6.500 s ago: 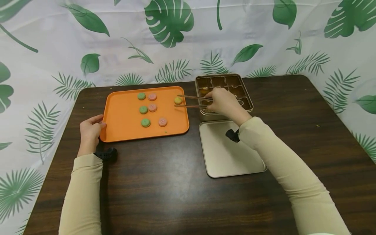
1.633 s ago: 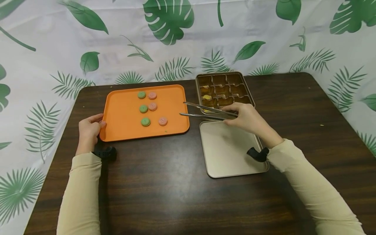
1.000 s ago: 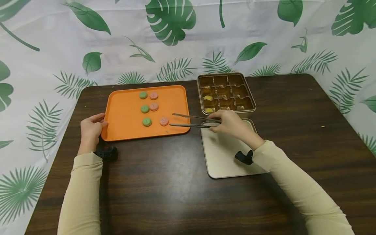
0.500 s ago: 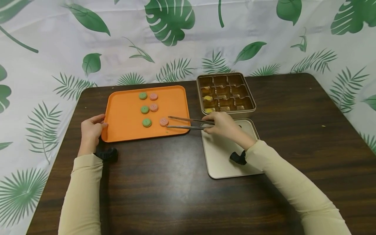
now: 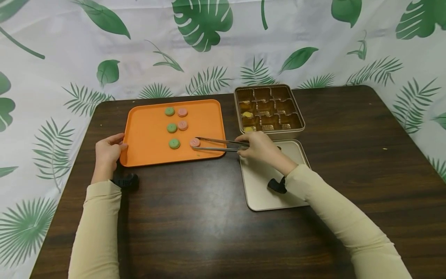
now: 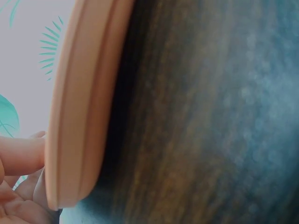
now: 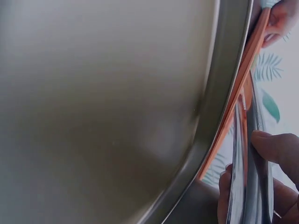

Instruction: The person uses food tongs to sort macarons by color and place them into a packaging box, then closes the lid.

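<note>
My left hand [image 5: 108, 155] grips the left edge of an orange tray [image 5: 144, 135], thumb at its rim, as the left wrist view also shows. My right hand [image 5: 263, 150] holds metal tongs [image 5: 216, 149], reaching left over the tray's right rim. The tongs' tips stand on both sides of a pink macaron [image 5: 194, 143] near the tray's front. Two more pink macarons [image 5: 182, 125] and several green macarons [image 5: 172, 128] lie farther back and left. Behind my right hand stands a gold tin [image 5: 302, 126] with a divided brown insert; yellow macarons [image 5: 247, 114] sit in its left compartments.
A flat gold lid [image 5: 265, 190] lies in front of the tin, under my right wrist. Everything rests on a dark wood table [image 5: 181, 224]. A white leaf-print cloth [image 5: 146, 23] hangs behind the table.
The yellow macaron seen earlier on the tray's right side is gone from it; yellow shows in the tin. The tongs have moved left and closed in around the front pink macaron.
</note>
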Motion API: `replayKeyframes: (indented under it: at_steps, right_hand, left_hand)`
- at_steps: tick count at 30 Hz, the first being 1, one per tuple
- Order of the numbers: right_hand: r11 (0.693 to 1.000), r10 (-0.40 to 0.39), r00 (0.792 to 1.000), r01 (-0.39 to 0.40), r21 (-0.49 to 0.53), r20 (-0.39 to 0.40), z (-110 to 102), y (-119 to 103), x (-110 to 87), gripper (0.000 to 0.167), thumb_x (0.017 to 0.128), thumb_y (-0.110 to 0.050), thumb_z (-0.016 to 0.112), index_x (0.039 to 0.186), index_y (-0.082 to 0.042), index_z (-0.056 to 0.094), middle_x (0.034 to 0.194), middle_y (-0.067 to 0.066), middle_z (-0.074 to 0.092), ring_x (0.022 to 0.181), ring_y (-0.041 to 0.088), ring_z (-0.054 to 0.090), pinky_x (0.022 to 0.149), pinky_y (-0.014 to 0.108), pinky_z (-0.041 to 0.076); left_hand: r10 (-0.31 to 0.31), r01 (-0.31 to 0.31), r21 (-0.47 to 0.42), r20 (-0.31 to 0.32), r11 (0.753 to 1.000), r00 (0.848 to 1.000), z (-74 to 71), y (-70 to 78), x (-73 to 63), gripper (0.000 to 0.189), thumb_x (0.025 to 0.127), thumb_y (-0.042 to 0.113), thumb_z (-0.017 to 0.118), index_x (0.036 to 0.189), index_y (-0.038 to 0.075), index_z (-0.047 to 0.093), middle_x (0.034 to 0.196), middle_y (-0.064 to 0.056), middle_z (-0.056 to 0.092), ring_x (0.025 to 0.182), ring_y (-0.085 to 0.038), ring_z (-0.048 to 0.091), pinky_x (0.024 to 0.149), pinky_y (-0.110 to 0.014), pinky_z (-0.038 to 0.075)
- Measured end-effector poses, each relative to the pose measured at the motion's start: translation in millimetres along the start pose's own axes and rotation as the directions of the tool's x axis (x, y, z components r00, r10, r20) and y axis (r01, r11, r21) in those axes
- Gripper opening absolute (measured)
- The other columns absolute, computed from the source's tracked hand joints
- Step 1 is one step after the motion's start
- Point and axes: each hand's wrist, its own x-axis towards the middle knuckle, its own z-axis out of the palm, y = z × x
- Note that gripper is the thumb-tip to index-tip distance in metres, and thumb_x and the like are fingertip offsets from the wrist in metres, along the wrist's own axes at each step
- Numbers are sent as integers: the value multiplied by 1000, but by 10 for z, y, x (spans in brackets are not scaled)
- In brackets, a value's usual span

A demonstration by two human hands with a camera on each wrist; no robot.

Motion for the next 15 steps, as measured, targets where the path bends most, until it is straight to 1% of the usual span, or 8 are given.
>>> replayKeyframes:
  at_steps: [3,5,7,11,13,15]
  right_hand:
    - [1000,-3,1000,3,-10,-5,4,-20,12,38,82,-15,73,117,-3,68,113,17,70,61,13,48,59,23,34]
    - [1000,-8,1000,8,-15,-9,1,-37,16,37,82,-15,73,117,-4,68,112,16,70,63,15,50,59,23,34]
    - [1000,-14,1000,14,-21,-16,2,-50,20,36,82,-15,73,116,-4,68,111,16,71,65,15,51,58,23,33]
    - [1000,-8,1000,8,-11,-15,-2,-71,17,35,82,-14,72,116,-4,69,109,16,71,60,14,45,54,22,30]
    - [1000,-5,1000,5,-6,-15,1,-73,16,35,83,-13,72,116,-4,69,109,16,71,59,13,44,53,21,29]
    - [1000,-3,1000,3,0,-12,2,-74,13,34,83,-13,72,116,-3,69,109,17,71,58,13,44,52,21,29]
  left_hand:
    - [2,-2,0,-5,1000,1000,-4,5,-8,52,96,3,49,146,13,40,149,-11,41,112,-5,48,88,-8,47]
    - [2,-2,0,-7,1000,1000,-7,8,-13,51,96,3,49,145,13,40,148,-11,42,110,-4,48,85,-6,47]
    - [2,-2,-2,-8,1000,1000,-8,11,-17,51,96,3,49,145,13,40,148,-11,42,110,-4,48,89,-8,47]
    - [-3,3,-12,-4,1000,1000,-8,17,-13,51,96,3,48,146,13,40,149,-11,42,113,-5,48,104,-22,44]
    - [-5,5,-15,-2,1000,1000,-9,14,-9,51,96,3,48,146,13,40,149,-11,42,112,-5,47,105,-24,44]
    - [-3,3,-13,-1,1000,1000,-10,6,-4,51,96,4,48,146,13,40,149,-11,42,110,-4,47,101,-19,46]
